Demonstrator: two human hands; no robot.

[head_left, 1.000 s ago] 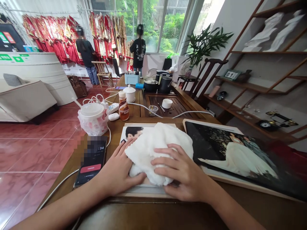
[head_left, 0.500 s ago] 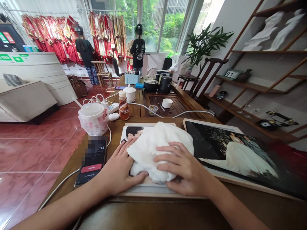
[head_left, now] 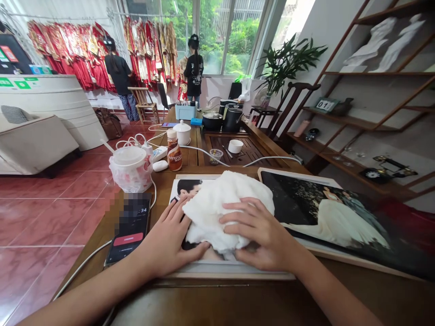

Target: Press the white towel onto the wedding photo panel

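Observation:
A bunched white cloth point(head_left: 210, 213) lies on a framed photo point(head_left: 186, 184) on the wooden table, hiding most of the picture. My right hand point(head_left: 261, 233) grips the cloth from the right, its fingers curved over the top and the thumb low at the near edge. On the left side my left hand point(head_left: 173, 240) rests flat on the photo with fingers spread, touching the cloth's left edge. A second framed photo point(head_left: 335, 217), showing a white gown, lies to the right of the first.
Left of the frames are a phone point(head_left: 131, 233) with a cable, a bagged tub point(head_left: 131, 170) and a brown bottle point(head_left: 174, 151). Farther back stand a white lidded cup point(head_left: 182, 133), a small bowl point(head_left: 235, 146) and black pots point(head_left: 233, 118). Two people stand near hanging garments.
The cloth's near edge has moved up slightly with my right hand, showing more of the photo's lower part. My left hand has hardly moved.

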